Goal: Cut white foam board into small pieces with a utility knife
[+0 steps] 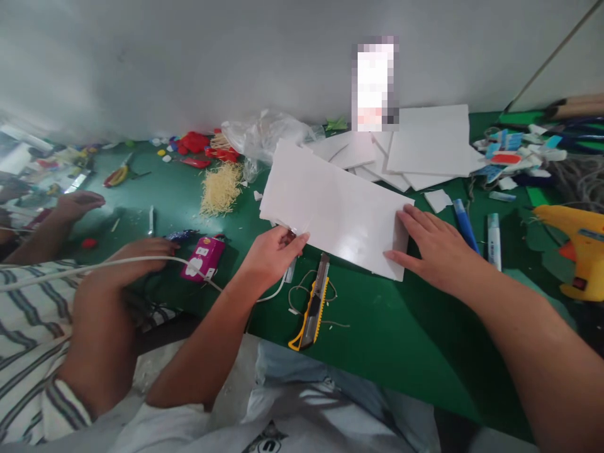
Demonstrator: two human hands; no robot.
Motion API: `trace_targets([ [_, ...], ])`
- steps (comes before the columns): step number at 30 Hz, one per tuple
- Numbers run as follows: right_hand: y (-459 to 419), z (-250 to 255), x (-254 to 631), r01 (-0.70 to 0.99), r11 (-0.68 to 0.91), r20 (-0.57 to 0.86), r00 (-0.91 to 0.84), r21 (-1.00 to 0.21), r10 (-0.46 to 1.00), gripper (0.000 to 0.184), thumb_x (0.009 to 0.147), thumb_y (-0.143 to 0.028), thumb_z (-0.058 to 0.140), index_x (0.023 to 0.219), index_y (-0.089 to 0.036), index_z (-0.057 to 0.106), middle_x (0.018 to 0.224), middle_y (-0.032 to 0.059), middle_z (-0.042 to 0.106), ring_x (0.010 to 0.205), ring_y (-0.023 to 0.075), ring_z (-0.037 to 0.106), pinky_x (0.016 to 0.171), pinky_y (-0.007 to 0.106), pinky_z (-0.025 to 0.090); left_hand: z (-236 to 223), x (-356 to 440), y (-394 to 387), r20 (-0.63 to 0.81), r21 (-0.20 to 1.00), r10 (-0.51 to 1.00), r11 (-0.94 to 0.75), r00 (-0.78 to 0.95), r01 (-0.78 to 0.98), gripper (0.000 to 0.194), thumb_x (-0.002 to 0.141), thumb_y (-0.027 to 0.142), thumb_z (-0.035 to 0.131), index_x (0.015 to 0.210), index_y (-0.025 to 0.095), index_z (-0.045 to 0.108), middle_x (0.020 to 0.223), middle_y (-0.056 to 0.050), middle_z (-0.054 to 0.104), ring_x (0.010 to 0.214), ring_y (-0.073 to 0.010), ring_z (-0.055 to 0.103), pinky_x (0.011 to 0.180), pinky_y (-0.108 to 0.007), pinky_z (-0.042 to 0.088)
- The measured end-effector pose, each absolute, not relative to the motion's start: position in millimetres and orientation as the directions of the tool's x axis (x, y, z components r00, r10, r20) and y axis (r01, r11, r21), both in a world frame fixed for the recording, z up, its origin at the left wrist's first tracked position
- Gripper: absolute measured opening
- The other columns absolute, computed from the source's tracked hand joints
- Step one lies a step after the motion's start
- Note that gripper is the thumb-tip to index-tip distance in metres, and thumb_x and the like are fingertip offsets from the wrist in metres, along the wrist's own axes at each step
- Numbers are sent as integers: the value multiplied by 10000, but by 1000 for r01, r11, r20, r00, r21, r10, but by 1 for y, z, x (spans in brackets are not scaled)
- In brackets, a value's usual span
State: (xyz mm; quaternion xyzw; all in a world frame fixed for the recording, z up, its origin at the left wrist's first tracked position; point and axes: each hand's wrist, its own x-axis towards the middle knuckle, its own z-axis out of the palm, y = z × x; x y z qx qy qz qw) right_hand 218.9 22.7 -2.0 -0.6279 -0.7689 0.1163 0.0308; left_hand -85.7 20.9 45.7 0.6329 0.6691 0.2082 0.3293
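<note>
Smooth, glossy white board, metal cutter blade, plastic handle; crinkled plastic bag, smooth tabletop

Craft workshop: green bench; box cutter just right of left grip; glue gun right of right grip, white boards beyond it; co-worker's hand left of left grip.

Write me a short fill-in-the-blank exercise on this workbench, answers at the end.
1. The left hand and right hand both touch a board coloured ____.
2. The bright colour on the utility knife's handle is ____.
3. The glue gun lies on the person's ____ side.
4. The tabletop is coloured ____.

Missing words: white; yellow; right; green.
</note>
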Motion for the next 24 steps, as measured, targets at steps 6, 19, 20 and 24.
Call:
trace_targets([
  [6,20,4,216,976,160,-162,-183,-145,970,887,910,-705,382,1607,-157,399,1704,132,333,1524,405,374,1223,581,359,33,-83,11,-137,722,989,60,58,689,339,845,545,559,784,212,579,671,-5,634,560,-134,530,580,-266,434],
  [19,14,-11,223,965,214,11,-215,-152,977,826,934,-688,323,1531,-147,509,1614,181,473,1418,435,487,1097,632,465,66,-53,-52,-535,100,834,-100,138,990,350,868,439,699,1151,233,677,912,-49,781,823,-279,755,652,-310,477],
  [20,13,-11,223,966,209,24,-208,-154,978,820,936,-685,322,1527,-149,511,1606,183,482,1416,437,487,1096,634,462,67,-49,-58,-566,71,811,-126,144,989,438,878,377,689,1289,237,634,992,-67,788,882,-297,768,674,-325,510],
  [24,11,-11,219,968,203,45,-198,-150,979,808,934,-671,338,1502,-128,525,1579,211,500,1393,447,494,1086,639,459,66,-52,-73,-565,39,804,-200,187,979,608,903,201,542,1508,213,482,1071,-103,781,883,-317,784,705,-399,593],
])
